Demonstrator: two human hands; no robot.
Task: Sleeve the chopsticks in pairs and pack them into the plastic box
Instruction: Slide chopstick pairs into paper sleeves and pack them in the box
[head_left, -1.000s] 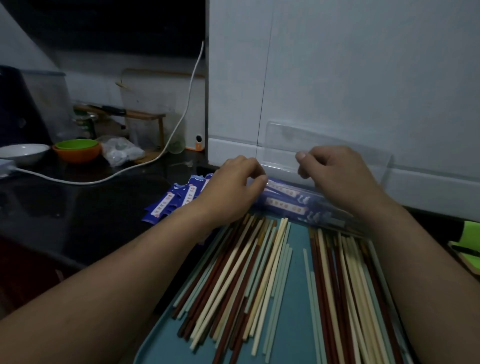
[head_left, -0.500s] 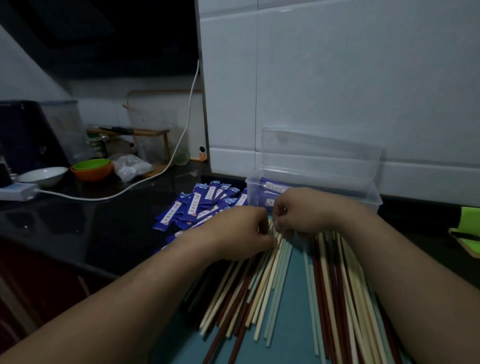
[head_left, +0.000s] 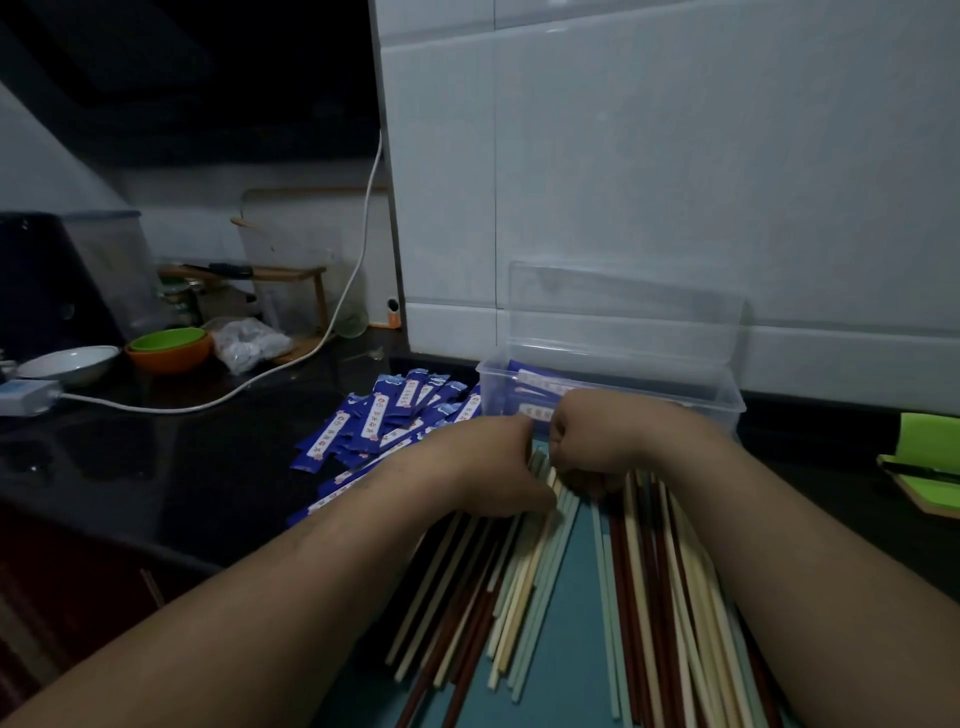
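Currently loose chopsticks (head_left: 530, 571) lie fanned on the teal tray (head_left: 563, 675), tips toward the plastic box (head_left: 727, 410) for a short reach. L hand (head_left: 488, 467) & R hand (head_left: 587, 447) curl over those tips, prob. sorting out 2; any pinch is hidden, can't tell. Blue sleeves (head_left: 384, 421) are heaped on the table (head_left: 156, 467) nearby.

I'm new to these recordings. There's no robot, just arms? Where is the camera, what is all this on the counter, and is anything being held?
There is no machine here. A person works bare-handed, and the single camera sits on their head looking forward and down, so the arms enter from below. The left hand and right hand meet over loose chopsticks lying on a teal tray. Both hands curl their fingers round the sticks' far ends. Behind them stands the clear plastic box, its lid up, with some blue sleeves inside. More blue paper sleeves are heaped on the dark counter to its left.
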